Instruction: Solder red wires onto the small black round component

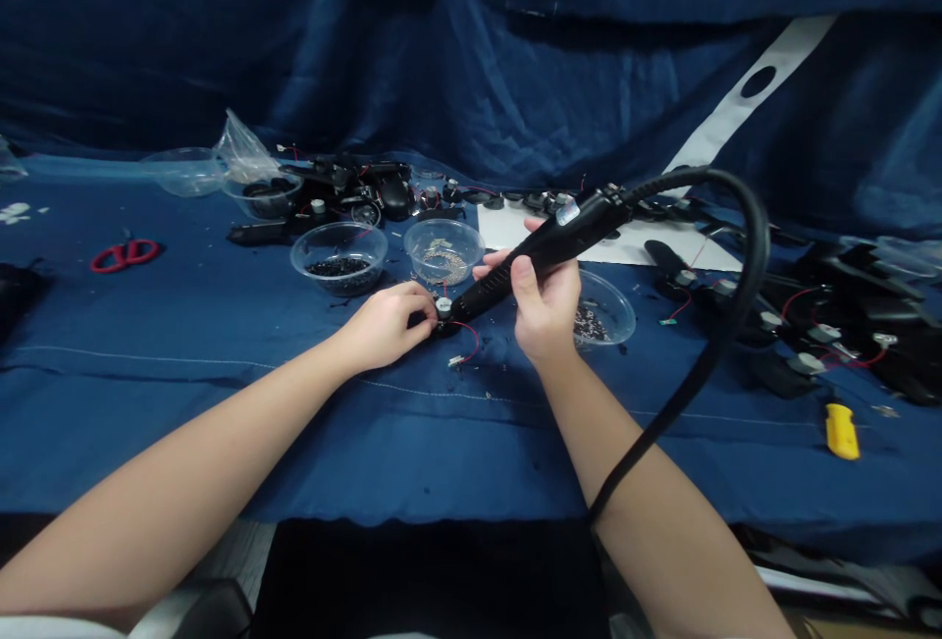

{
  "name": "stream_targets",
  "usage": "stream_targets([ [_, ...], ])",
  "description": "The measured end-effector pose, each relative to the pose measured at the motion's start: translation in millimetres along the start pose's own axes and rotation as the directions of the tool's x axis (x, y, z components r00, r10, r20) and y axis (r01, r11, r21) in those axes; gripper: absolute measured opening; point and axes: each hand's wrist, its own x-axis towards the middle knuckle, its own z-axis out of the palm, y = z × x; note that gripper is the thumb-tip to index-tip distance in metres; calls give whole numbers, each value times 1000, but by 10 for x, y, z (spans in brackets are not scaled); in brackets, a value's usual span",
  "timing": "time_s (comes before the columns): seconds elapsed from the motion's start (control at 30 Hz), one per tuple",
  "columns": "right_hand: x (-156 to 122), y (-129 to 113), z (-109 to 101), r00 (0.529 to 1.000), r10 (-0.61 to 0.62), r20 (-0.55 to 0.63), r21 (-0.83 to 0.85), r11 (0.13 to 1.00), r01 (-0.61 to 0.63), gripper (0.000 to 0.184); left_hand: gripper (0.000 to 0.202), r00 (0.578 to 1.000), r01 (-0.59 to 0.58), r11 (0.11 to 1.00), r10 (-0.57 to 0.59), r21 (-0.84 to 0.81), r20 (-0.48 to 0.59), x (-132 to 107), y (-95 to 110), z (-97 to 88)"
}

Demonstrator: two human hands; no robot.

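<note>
My right hand (545, 300) grips a black corded electric screwdriver (549, 251), its nose pointing down and left. Its thick black cable (758, 256) arcs up and over, then drops past my right forearm. My left hand (387, 325) holds a small black part with a silver cylinder (443, 305) on top, on the blue cloth. The screwdriver's nose sits right at that cylinder, and the contact point is hard to see. Thin red wires (465, 340) run from the part to a small connector.
Transparent bowls (339, 225) (444, 220) (625, 310) hold small dark parts. Several black wired assemblies lie at the back and right, beside a white sheet (610, 237). Red scissors (125, 254) lie left; a yellow utility knife (843, 431) lies right. Blue cloth (147, 423) covers the table.
</note>
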Motion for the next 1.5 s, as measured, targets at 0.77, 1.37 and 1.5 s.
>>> stream_targets([
  [0.77, -23, -25, 36, 1000, -14, -27, -13, 1000, 14, 65, 14, 997, -29, 1000, 29, -6, 65, -3, 3, -26],
  [1.37, -68, 56, -17, 987, -107, 119, -172, 977, 126, 64, 16, 983, -158, 987, 161, -36, 93, 3, -106, -125],
  [1.5, -54, 63, -25, 988, -105, 116, -163, 979, 124, 61, 23, 981, -164, 985, 169, -58, 99, -2, -146, -120],
])
